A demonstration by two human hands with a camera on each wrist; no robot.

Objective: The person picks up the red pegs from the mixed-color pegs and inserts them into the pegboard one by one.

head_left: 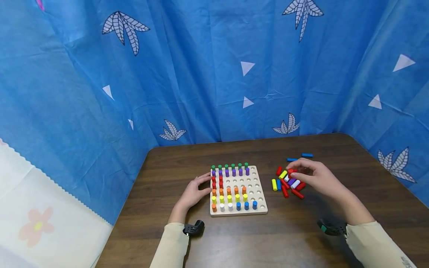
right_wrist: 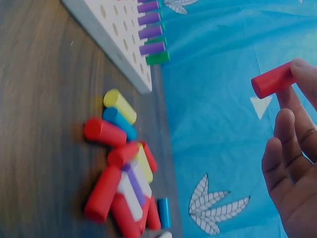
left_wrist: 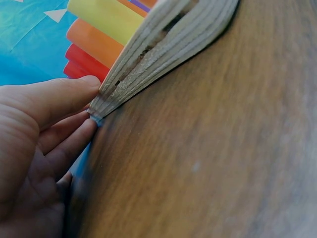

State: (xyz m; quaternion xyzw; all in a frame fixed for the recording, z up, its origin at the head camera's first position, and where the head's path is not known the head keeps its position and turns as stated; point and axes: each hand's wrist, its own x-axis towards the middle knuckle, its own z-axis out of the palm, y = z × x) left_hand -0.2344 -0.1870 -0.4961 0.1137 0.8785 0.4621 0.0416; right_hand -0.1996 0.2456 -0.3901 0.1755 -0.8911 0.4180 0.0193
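A pale wooden pegboard (head_left: pixel 241 214) lies flat, with rows of coloured pegs upright in its holes. My left hand (head_left: pixel 191 194) rests against the board's left edge. In the left wrist view, its thumb (left_wrist: pixel 69 96) and nearly straight fingers (left_wrist: pixel 74 141) touch the side of the board. Over to the right, my right hand (head_left: pixel 316 178) pinches a red peg (right_wrist: pixel 272 81) between thumb and finger, above a pile of loose pegs. One end of that peg is covered by the fingertips; the other fingers are loosely bent.
The loose red, yellow, blue, white and purple pegs (head_left: pixel 284 191) lie right of the board. Two blue pegs, one at the back (head_left: pixel 307 155), lie beyond the pile. Blue curtains (head_left: pixel 214 74) hang behind the brown table (head_left: pixel 231 242).
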